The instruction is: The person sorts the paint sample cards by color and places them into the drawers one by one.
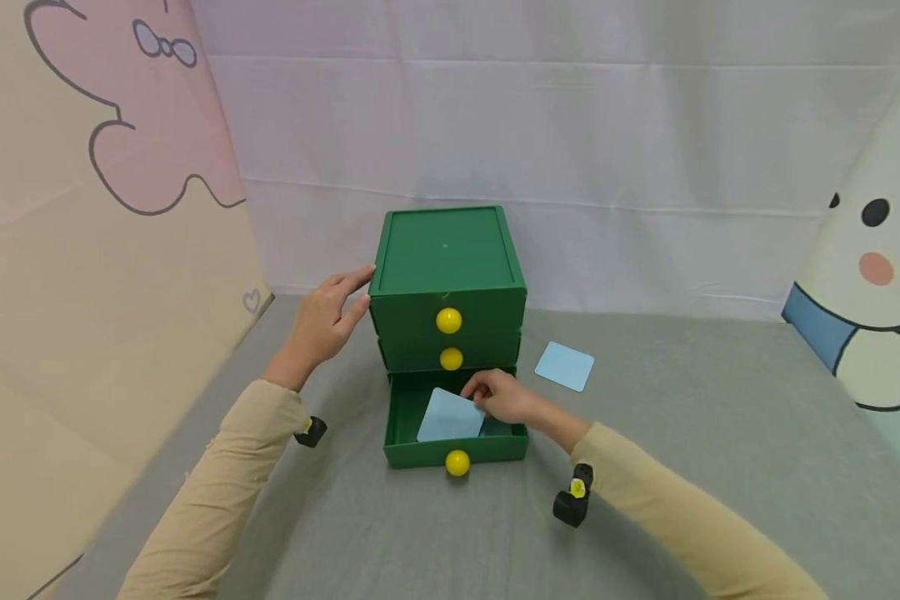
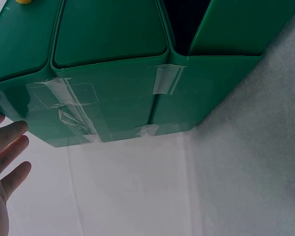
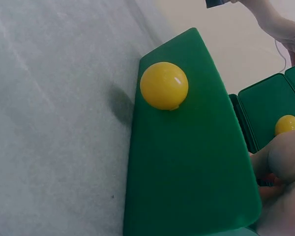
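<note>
A green three-drawer cabinet [image 1: 446, 250] with yellow knobs stands on the grey cloth, its bottom drawer [image 1: 420, 455] pulled out. My right hand [image 1: 504, 397] reaches over the right side of that drawer, curled fingers pinching the right edge of a light blue card [image 1: 450, 415]. The card sits tilted inside the drawer. In the right wrist view the drawer's front [image 3: 187, 157] hides the card and most of the fingers. My left hand [image 1: 322, 321] has its fingers extended, the tips touching the cabinet's upper left edge.
A second light blue card [image 1: 565, 366] lies flat on the cloth, right of the cabinet. Behind stands a white fabric backdrop [image 1: 607, 167]. Clear tape [image 2: 69, 103] runs along the cabinet's side. The upper two drawers are closed.
</note>
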`<state>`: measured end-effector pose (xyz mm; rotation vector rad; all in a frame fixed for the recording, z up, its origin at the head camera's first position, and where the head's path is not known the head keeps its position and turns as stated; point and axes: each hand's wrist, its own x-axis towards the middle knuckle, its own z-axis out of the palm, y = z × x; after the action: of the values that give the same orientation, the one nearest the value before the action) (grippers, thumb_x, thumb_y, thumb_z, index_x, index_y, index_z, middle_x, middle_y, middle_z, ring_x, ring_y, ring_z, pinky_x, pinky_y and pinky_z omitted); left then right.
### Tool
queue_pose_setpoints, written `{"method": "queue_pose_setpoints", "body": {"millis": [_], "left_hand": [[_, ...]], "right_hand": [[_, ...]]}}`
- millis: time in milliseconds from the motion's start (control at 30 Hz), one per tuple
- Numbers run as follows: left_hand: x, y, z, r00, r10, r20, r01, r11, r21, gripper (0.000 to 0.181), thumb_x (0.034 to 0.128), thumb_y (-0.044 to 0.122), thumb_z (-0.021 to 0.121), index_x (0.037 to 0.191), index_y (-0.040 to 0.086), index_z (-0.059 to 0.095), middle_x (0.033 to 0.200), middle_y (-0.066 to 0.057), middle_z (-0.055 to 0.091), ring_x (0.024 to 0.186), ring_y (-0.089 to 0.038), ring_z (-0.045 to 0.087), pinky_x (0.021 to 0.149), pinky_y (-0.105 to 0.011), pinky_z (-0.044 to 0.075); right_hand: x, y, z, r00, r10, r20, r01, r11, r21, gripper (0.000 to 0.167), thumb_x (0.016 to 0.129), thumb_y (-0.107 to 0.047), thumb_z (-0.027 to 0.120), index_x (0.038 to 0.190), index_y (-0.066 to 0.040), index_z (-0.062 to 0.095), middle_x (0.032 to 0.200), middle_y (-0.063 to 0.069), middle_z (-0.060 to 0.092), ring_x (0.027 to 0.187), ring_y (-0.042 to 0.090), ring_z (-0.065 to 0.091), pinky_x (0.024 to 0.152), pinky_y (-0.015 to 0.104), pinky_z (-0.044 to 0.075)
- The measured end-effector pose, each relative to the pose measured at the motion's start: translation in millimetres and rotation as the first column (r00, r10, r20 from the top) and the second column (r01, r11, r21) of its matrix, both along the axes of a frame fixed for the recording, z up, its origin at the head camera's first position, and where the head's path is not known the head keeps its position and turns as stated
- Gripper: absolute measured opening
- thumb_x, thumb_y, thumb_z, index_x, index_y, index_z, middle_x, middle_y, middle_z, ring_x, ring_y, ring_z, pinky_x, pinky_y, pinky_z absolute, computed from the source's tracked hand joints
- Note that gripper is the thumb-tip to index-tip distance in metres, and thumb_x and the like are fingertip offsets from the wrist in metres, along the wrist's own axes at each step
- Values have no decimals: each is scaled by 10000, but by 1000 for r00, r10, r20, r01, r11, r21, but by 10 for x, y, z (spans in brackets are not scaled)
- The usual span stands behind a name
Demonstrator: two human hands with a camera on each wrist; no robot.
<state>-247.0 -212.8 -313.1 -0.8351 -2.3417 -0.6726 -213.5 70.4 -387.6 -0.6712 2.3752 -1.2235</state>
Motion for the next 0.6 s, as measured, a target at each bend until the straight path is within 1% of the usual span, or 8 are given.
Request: {"method": "queue_pose_setpoints", "body": {"millis": [100, 200, 367, 467, 600], "left_hand": [[5, 0, 2, 1000, 2, 2, -2, 1000, -1, 498, 977, 356, 369, 1310, 0, 473, 1233, -175, 543, 1142, -302, 487, 880, -490, 421], [6, 0, -1, 1000, 5, -1, -5, 1000, -3, 502, 977, 362, 366, 1310, 3, 474, 1233, -175, 543, 1139, -302, 490, 873, -490, 425], [2, 0, -4, 1000, 9, -5, -9, 1000, -5, 517, 977, 382, 352, 1311, 7, 475, 1234, -168, 547, 1144, -298, 486, 873, -490, 424], [2, -2, -6, 1000, 9, -6, -10, 1000, -5, 511, 977, 375, 358, 1312, 7, 473, 1233, -168, 548, 1146, -300, 485, 874, -491, 423], [-1, -6, -10, 1000, 12, -1, -12, 1000, -4, 482, 975, 338, 385, 1315, 6, 469, 1238, -170, 542, 1148, -302, 483, 885, -492, 417]], "right_hand": [[7, -36, -13, 999, -15, -35, 17, 999, 35, 259, 843, 136, 415, 993, 32, 598, 708, 29, 476, 598, 129, 413, 566, 227, 378], [13, -56, -22, 995, -22, -93, 28, 998, 56, 268, 832, 143, 422, 976, 26, 616, 723, 33, 504, 599, 127, 401, 567, 222, 345], [21, -58, -23, 984, -37, -177, 48, 997, 61, 257, 825, 146, 437, 946, 34, 634, 762, 58, 548, 637, 129, 428, 584, 220, 372], [23, -50, -6, 981, -53, -186, 62, 997, 45, 235, 832, 139, 447, 940, 47, 634, 792, 93, 569, 645, 132, 442, 580, 218, 387], [23, -11, 31, 988, -43, -151, 44, 999, 8, 215, 841, 134, 447, 955, 80, 620, 820, 139, 569, 641, 137, 437, 563, 216, 383]]}}
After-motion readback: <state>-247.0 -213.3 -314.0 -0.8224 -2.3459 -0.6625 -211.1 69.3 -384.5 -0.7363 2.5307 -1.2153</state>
